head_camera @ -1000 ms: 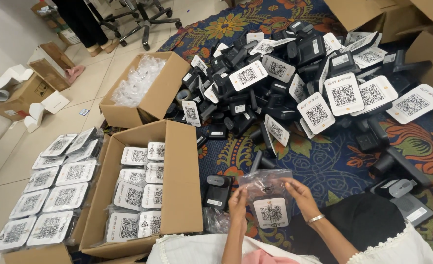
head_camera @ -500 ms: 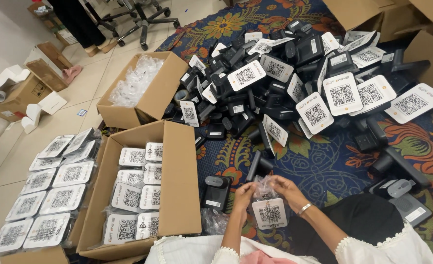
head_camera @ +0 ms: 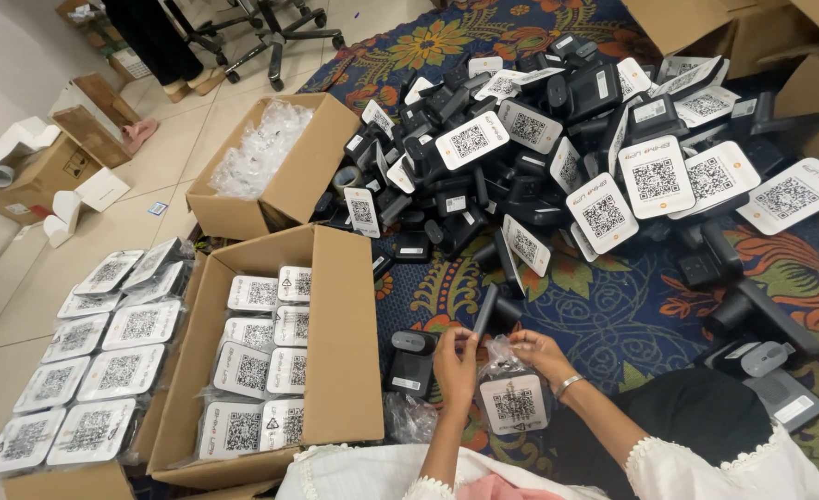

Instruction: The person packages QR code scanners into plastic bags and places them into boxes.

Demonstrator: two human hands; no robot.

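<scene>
A small black device with a white square code panel (head_camera: 514, 405) sits inside a clear plastic bag (head_camera: 502, 357) just in front of me. My left hand (head_camera: 456, 364) pinches the bag's gathered top on its left side. My right hand (head_camera: 541, 352), with a bracelet at the wrist, grips the bag's top on its right side. Both hands hover low over the blue patterned carpet (head_camera: 613, 315). Another black device (head_camera: 411, 364) lies on the carpet just left of my left hand.
An open cardboard box (head_camera: 345, 352) of bagged devices stands at my left, a second filled box (head_camera: 86, 370) further left. A box of empty clear bags (head_camera: 261, 153) sits behind. A big heap of unbagged devices (head_camera: 567, 139) covers the carpet ahead. Office chairs (head_camera: 271, 28) stand far back.
The open bag mouth has been drawn together. My hands moved closer to each other and now bunch the bag's top above the device.
</scene>
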